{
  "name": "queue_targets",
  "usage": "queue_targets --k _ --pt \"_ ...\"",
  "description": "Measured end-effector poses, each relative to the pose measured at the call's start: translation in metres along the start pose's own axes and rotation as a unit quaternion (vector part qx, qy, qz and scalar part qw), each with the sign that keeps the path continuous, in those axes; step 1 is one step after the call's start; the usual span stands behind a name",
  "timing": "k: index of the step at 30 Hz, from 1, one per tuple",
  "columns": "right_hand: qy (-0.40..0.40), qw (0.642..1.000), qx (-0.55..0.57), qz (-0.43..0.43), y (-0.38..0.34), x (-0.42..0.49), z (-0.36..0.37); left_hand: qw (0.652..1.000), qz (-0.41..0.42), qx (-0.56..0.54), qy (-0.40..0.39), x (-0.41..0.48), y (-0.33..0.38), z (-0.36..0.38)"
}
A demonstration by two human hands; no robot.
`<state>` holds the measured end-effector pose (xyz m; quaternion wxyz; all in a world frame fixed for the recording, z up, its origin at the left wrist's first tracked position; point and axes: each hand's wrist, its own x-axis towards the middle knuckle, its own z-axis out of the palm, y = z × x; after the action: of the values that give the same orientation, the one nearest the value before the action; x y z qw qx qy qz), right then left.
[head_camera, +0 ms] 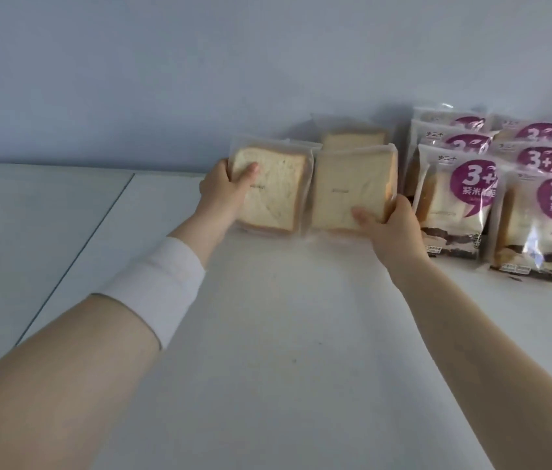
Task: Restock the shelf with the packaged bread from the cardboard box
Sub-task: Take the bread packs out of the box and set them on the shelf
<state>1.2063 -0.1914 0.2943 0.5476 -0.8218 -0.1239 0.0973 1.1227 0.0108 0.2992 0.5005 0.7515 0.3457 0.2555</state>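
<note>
Two clear packs of sliced white bread stand side by side near the back of the white shelf [268, 334]. My left hand [225, 191] grips the left pack [276, 195] by its left edge, thumb across the front. My right hand [391, 228] grips the right pack [345, 188] at its lower right corner, thumb on the front. A third clear pack [352, 139] stands behind them against the wall. The cardboard box is out of view.
Several purple-labelled bread packs [454, 205] stand in rows at the right, close beside my right hand. The pale wall [200, 79] rises right behind the packs. A seam [74, 252] crosses the shelf surface at the left. A white band wraps my left forearm.
</note>
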Motion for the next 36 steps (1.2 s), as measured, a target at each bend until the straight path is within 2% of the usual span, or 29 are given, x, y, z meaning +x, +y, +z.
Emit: queue_targets --k 2,6,10,14,18,23,25,27,30,34,36 --pt "0.023 0.998 -0.052 -0.02 0.004 0.009 0.005 1.0 -0.021 0.008 -0.02 0.01 -0.003 0.004" --pt "0.073 0.99 -0.113 -0.04 0.008 0.008 0.016 0.996 -0.045 -0.048 -0.066 0.022 -0.009 0.011" --pt "0.112 0.98 -0.153 -0.064 0.006 0.0 0.033 0.998 -0.038 -0.038 -0.031 0.024 -0.009 0.018" --pt "0.148 0.938 -0.295 -0.105 0.008 -0.002 0.041 1.0 0.01 0.018 0.02 0.013 -0.003 0.021" --pt "0.123 0.92 -0.355 -0.112 0.007 -0.01 0.038 0.992 0.057 0.092 0.071 -0.005 0.004 0.029" --pt "0.071 0.909 -0.392 -0.124 0.007 -0.028 0.024 0.979 0.076 0.177 0.067 -0.033 0.008 0.032" --pt "0.049 0.904 -0.401 -0.139 0.003 -0.046 0.008 0.961 0.123 0.241 0.061 -0.049 0.015 0.028" --pt "0.032 0.898 -0.41 -0.158 -0.002 -0.071 -0.015 0.926 0.222 0.302 0.038 -0.072 0.03 0.027" --pt "0.011 0.887 -0.43 -0.167 -0.003 -0.116 -0.063 0.821 0.384 0.415 -0.081 -0.121 0.067 0.039" --pt "-0.026 0.867 -0.487 -0.102 0.018 -0.191 -0.148 0.675 0.449 0.547 -0.211 -0.222 0.117 0.078" --pt "-0.038 0.853 -0.518 -0.046 0.039 -0.235 -0.197 0.607 0.449 0.599 -0.266 -0.285 0.132 0.102"
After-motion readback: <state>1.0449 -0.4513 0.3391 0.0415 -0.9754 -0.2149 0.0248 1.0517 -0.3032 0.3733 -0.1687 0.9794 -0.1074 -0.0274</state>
